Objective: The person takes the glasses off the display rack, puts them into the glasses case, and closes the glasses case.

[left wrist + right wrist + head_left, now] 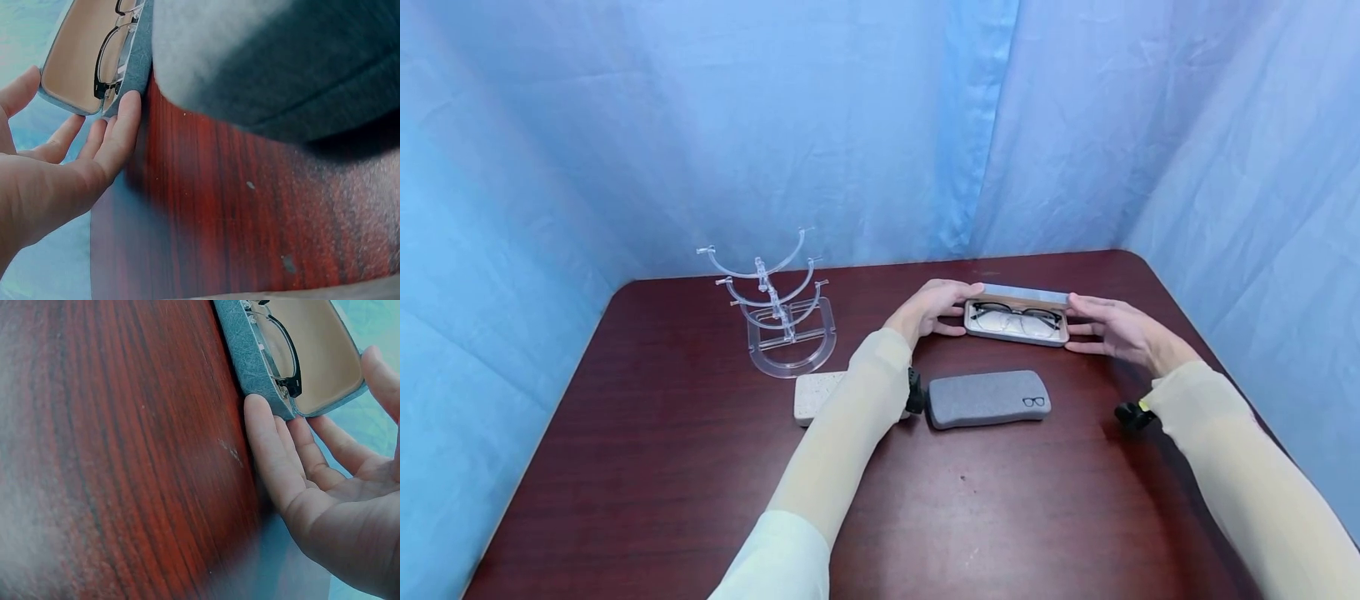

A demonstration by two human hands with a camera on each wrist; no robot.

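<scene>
A glasses case (1017,337) lies at the far right of the table with its lid (1025,295) raised. Inside rests a pair of black-browed glasses (1015,322), against a tan lining. My left hand (934,307) is at the case's left end, thumb at the lid's edge and extended fingertips against the lower shell. At the opposite end, my right hand (1116,329) has its thumb by the lid and its fingers stretched along the base. Both wrist views show grey-blue fabric on the case's outside.
Nearer me lies a closed grey glasses case (988,398) with a glasses emblem. A pale speckled case (816,396) sits left of it, partly behind my left forearm. A clear three-tier glasses stand (793,363) stands at the left. Blue curtains (820,125) surround the dark red table (647,433).
</scene>
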